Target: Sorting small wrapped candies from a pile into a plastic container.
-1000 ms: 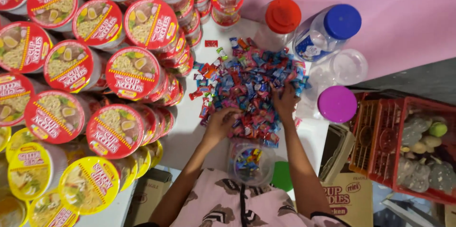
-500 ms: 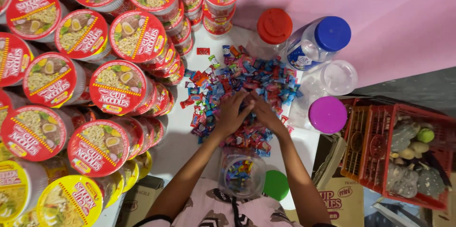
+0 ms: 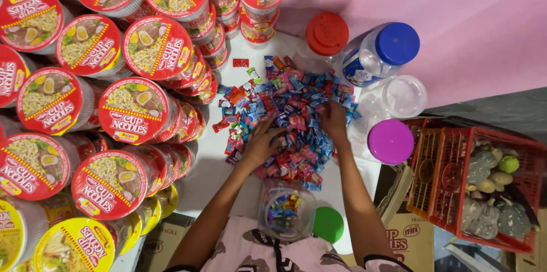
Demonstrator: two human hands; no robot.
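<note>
Left hand [image 3: 261, 144] flat on the heap of wrapped candies [image 3: 290, 115], fingers [image 3: 273, 131] curled loosely into the wrappers. Right hand [image 3: 333, 119] palm-down on the same heap, fingers slightly spread; whether pinching a piece, impossible to tell. Heap under and between both sets of fingertips. Open clear jar [image 3: 286, 210] partly filled with candies just behind the wrists. Purple lid [image 3: 391, 141] right of the right fingers; stacked noodle cups [image 3: 134, 111] left of the left fingers.

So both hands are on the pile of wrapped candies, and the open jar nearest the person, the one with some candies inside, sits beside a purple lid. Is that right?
Not quite. The head view shows the left hand and right hand on the candy pile, but the lid beside the open jar is a green lid. The purple lid sits farther off, on the right.
</note>
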